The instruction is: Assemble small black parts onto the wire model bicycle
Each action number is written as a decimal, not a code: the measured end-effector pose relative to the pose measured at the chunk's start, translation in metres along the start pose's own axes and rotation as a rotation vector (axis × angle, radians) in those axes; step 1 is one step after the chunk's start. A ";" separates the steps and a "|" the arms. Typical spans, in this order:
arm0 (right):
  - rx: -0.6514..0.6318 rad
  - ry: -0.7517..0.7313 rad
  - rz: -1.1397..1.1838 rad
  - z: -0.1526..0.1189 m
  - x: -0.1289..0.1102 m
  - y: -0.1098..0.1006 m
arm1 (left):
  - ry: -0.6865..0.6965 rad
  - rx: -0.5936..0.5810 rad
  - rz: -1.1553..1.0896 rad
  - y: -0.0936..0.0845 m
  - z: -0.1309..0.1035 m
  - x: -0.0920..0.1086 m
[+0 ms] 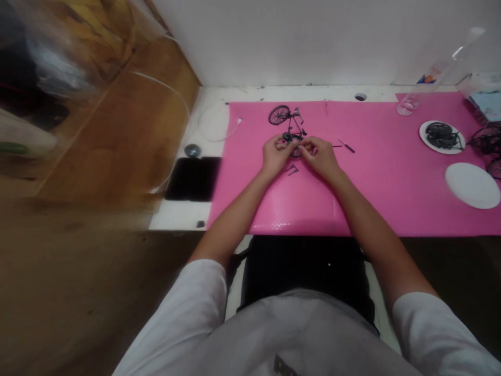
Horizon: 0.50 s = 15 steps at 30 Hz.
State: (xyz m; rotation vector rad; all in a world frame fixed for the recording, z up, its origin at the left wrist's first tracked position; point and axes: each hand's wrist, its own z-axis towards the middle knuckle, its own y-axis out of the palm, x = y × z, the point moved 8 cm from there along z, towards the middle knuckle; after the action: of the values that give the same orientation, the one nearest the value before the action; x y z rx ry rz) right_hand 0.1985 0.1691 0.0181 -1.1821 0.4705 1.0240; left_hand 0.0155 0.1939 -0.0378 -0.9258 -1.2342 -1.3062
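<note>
A small black model bicycle (296, 124) lies on the pink mat, one spoked wheel away from me and the other between my hands. My left hand (275, 152) is closed on the near end of the bicycle, fingers around its wheel area. From the other side, my right hand (319, 154) pinches at the same wheel end; whether a small part sits between its fingertips is too small to tell. Just below the hands rests a small dark forked part (291, 169). Right of my right hand lies a small black screwdriver (347, 146).
On the right, a white plate (423, 137) holds black parts, beside a bare white plate (473, 185) and more dark model bicycles (487, 141). A clear bottle-like tube (409, 104) stands behind. To the left are a black flat case (192, 179), a round dark object (192, 150) and a white cable (213, 140).
</note>
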 end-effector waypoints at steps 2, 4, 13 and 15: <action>-0.002 -0.004 0.011 0.000 -0.001 0.000 | -0.003 -0.008 -0.003 0.001 0.000 0.000; 0.006 -0.014 0.017 0.000 -0.001 0.000 | -0.008 -0.006 0.002 0.001 0.000 0.000; 0.036 0.037 0.054 0.000 0.002 -0.001 | -0.043 0.010 0.014 -0.001 -0.001 0.001; 0.042 0.054 0.088 0.000 0.004 0.000 | -0.042 0.010 0.012 -0.001 -0.001 0.002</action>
State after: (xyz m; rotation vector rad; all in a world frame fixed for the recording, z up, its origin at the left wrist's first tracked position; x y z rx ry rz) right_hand 0.2000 0.1705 0.0150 -1.1620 0.5880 1.0550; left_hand 0.0147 0.1924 -0.0364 -0.9566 -1.2649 -1.2755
